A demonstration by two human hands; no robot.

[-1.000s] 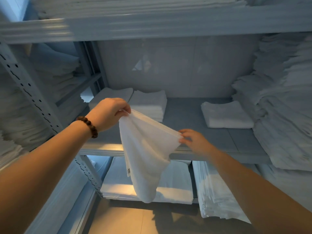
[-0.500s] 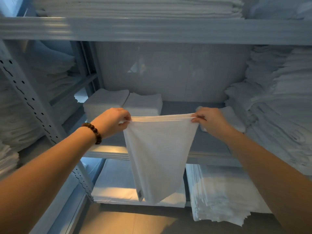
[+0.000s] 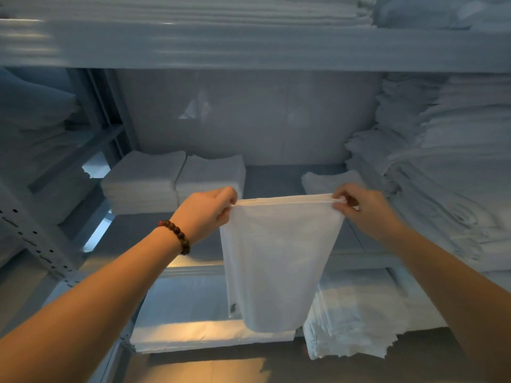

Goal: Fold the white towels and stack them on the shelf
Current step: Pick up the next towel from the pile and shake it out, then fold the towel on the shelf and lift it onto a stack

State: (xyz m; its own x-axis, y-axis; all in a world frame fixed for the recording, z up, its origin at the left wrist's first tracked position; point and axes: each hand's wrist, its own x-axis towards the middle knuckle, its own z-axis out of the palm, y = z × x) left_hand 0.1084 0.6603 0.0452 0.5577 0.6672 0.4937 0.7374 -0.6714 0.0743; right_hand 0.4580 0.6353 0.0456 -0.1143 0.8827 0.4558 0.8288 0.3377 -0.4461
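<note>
In the head view, the left hand [image 3: 207,214] pinched one top corner of the white towel [image 3: 279,258] and the right hand [image 3: 362,211] pinched the other, fingers curled round the doubled hem on each side. The towel hung in the air in front of the middle shelf [image 3: 272,178], its top edge drawn taut and level between the two hands, its lower end free and tapering, with a small dark label [image 3: 232,307] near the bottom left edge. It looked already folded at least once, since several layers showed along the top hem. On the shelf behind it sat two neat folded stacks [image 3: 143,183] at the left and a lone folded towel [image 3: 326,181] at the right, partly hidden by the right hand; a tall loose pile [image 3: 442,175] filled the far right. To do this fold well, the corners probably needed to be matched exactly while the hem was taut, so the layers did not slip. The hanging end would likely then be brought up squarely or the piece laid flat on the bare shelf, with a size matching the stacks at the left.
</note>
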